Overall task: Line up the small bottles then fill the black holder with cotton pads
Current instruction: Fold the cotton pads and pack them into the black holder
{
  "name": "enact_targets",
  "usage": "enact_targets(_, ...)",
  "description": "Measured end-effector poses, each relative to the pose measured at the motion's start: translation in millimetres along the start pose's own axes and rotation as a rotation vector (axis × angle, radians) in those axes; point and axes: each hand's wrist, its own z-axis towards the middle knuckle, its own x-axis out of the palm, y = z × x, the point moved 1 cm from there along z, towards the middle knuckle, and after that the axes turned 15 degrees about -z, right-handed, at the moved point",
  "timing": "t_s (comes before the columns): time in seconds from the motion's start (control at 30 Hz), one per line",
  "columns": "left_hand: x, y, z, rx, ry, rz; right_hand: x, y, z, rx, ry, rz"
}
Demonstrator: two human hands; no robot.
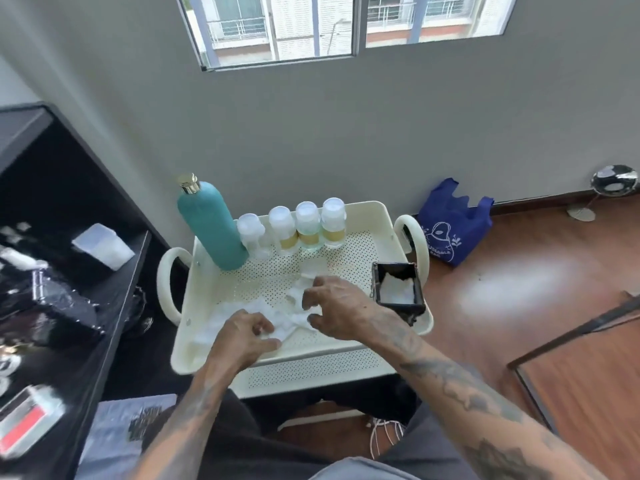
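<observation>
Several small clear bottles [307, 225] with white caps stand in a row along the far edge of the cream perforated tray [349, 252]. A black holder [398, 285] sits at the tray's right edge with some white cotton pads inside. Loose white cotton pads [277, 315] lie scattered on the tray's near middle. My left hand [242, 336] lies on the pile with fingers curled round pads. My right hand [334, 306] hovers over the pads, fingers bent down and touching them.
A tall teal bottle [209, 225] with a gold cap stands at the tray's far left corner. A black shelf unit [69, 254] with boxes is to the left. A blue bag [453, 225] lies on the wooden floor by the wall at right.
</observation>
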Motion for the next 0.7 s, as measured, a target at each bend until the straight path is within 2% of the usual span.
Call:
enact_targets(0.1,1,2,2,0.03,-0.039,0.023,41,5,29,0.051,0.089,-0.043)
enact_targets(0.23,4,8,3,0.115,-0.078,0.035,67,-1,39,0.125,0.007,0.004)
enact_targets(0.43,6,6,-2,0.405,-0.171,0.027,69,-13,31,0.239,-0.037,0.308)
enact_targets(0.57,6,-1,-7,0.339,-0.133,-0.101,71,-17,17,0.289,-0.107,0.563)
enact_targets(0.7,11,-9,0,0.301,-0.098,-0.139,59,-12,-1,0.265,-0.181,0.611)
